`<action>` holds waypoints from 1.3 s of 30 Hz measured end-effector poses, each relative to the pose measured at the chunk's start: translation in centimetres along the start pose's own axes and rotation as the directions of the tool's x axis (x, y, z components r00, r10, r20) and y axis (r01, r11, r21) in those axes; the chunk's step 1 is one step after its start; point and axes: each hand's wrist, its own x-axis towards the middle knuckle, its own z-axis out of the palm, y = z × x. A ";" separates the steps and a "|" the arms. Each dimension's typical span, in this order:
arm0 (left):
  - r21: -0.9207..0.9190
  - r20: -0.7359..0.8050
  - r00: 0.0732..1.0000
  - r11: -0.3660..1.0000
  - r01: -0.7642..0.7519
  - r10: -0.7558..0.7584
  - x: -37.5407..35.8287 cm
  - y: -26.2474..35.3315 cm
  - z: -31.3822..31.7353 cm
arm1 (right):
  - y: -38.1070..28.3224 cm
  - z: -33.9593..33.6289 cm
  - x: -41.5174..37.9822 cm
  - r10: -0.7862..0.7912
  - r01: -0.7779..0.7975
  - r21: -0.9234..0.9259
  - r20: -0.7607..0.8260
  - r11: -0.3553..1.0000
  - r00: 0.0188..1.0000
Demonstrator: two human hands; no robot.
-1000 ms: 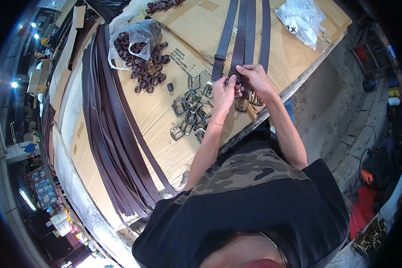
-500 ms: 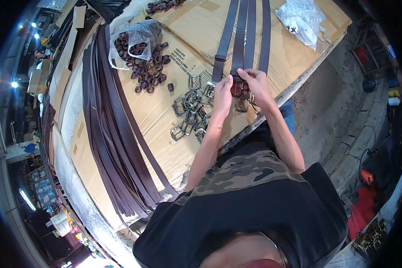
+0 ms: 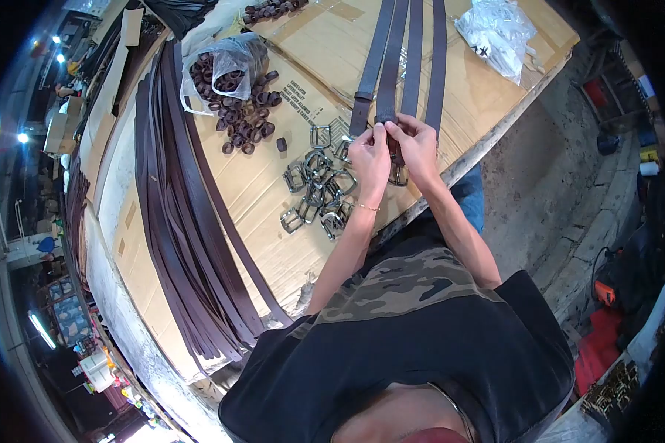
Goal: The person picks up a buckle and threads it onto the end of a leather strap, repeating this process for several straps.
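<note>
Several dark brown leather straps [image 3: 412, 66] run from the table's far edge toward me. My left hand [image 3: 370, 159] and my right hand [image 3: 417, 148] meet at the near end of one strap [image 3: 386, 96], thumbs and fingers pinching it. Behind my fingers the strap's end is mostly hidden. A metal buckle [image 3: 397, 176] shows just under my right hand. Left of my hands lies a pile of metal buckles [image 3: 319, 181]. Farther left, small brown leather loops [image 3: 247, 122] spill from a clear plastic bag [image 3: 247, 63].
A long bundle of dark straps [image 3: 177, 214] covers the left of the cardboard-topped table [image 3: 295, 258]. Another plastic bag [image 3: 497, 37] lies at the far right. The table's edge [image 3: 488, 148] runs diagonally past my right forearm, with concrete floor beyond.
Both hands have shifted slightly left and closer together, and the held strap's end has moved left with them. The dark red-brown piece between my hands is now mostly covered.
</note>
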 end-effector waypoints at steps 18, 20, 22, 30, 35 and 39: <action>-0.321 0.436 0.869 0.863 0.391 -0.232 1.8 -0.1 -2.1 | -0.2 -2.2 2.5 0.217 -0.287 0.188 0.322 0.939 0.921; -0.275 0.501 0.825 0.856 0.437 -0.261 2.3 -0.2 -2.4 | -1.0 -2.1 3.4 0.182 -0.234 0.140 0.308 0.962 0.934; -0.200 0.472 0.838 0.892 0.406 -0.276 2.3 -0.5 -2.5 | -1.1 -1.7 5.8 0.126 -0.148 0.100 0.197 0.984 0.972; 0.194 0.201 0.917 0.932 0.306 -0.344 1.0 -4.1 -2.5 | 0.7 -2.1 25.5 0.148 -0.177 0.230 0.138 0.957 0.979; 0.503 0.080 0.980 0.856 0.119 -0.183 0.3 -6.2 -2.2 | -1.3 -3.5 35.8 -0.098 0.031 -0.255 -0.253 0.966 0.962; 0.696 0.026 0.989 0.714 0.085 -0.142 -0.5 -1.2 -1.6 | -6.2 -3.3 34.4 -0.402 0.111 -0.813 -0.159 0.571 0.902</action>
